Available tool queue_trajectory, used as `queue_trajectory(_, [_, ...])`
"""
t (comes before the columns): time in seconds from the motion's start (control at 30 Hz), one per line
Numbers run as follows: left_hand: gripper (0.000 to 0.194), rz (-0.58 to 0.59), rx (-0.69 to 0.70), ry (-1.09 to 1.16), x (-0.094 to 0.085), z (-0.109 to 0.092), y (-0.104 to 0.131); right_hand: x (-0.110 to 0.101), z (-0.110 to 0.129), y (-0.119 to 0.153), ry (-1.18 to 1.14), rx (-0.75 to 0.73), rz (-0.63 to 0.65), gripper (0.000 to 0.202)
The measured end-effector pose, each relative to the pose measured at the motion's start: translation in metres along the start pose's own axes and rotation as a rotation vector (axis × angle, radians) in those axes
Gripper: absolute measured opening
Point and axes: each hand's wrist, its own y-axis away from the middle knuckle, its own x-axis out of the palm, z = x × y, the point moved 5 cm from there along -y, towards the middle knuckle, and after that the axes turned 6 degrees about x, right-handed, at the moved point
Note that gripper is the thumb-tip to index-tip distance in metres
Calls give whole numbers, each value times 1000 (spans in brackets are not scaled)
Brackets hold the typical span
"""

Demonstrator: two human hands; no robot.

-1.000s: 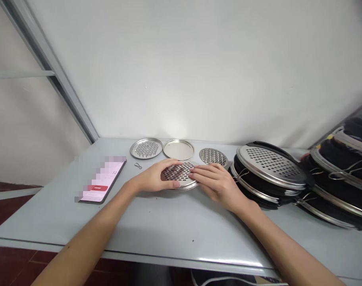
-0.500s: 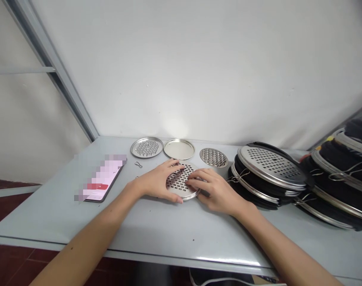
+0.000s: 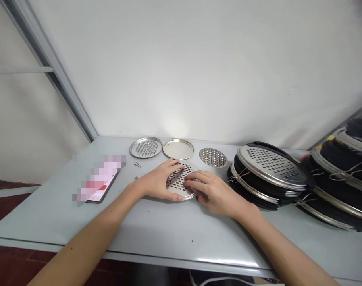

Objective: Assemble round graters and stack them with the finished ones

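Observation:
A round metal grater plate [image 3: 178, 183] with rows of slots lies flat on the grey table in front of me. My left hand [image 3: 158, 181] curves around its left side, the thumb on the near rim and the fingers at the far edge, gripping it. From the right, my right hand [image 3: 214, 191] rests bent fingertips on the slotted face, with its thumb low by the right rim. Beyond the hands are a round plate with raised spikes [image 3: 146, 147], a plain shallow round lid [image 3: 178, 149] and a loose perforated disc [image 3: 213, 157].
Left of my arm lies a phone [image 3: 102, 179], its screen partly blurred. Small wire clips [image 3: 137, 165] sit near my left hand. At right stand a stack of black and metal round graters [image 3: 272, 169] and a taller stack [image 3: 344, 171]. A white wall [image 3: 199, 71] rises behind.
My right fingertips have shifted slightly left across the slotted face. My left hand keeps its grip, and the plate stays in nearly the same place.

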Motion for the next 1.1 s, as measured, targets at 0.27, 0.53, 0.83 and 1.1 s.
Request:
queue_trajectory(0.27, [103,-20,33,-63,4,-3,-4,-10,5,0,-56,40,72,37])
queue_trajectory(0.53, [120,-4,-1,-97,12,-6,-9,0,-25,1,103,322,-112,42])
queue_trajectory(0.83, [100,-37,-34,-188,-4,0,1,10,-37,3,129,396,-24,47])
queue_trajectory(1.1, [101,30,-59,-218,1,3,1,7,-32,1,36,314,-80,42])
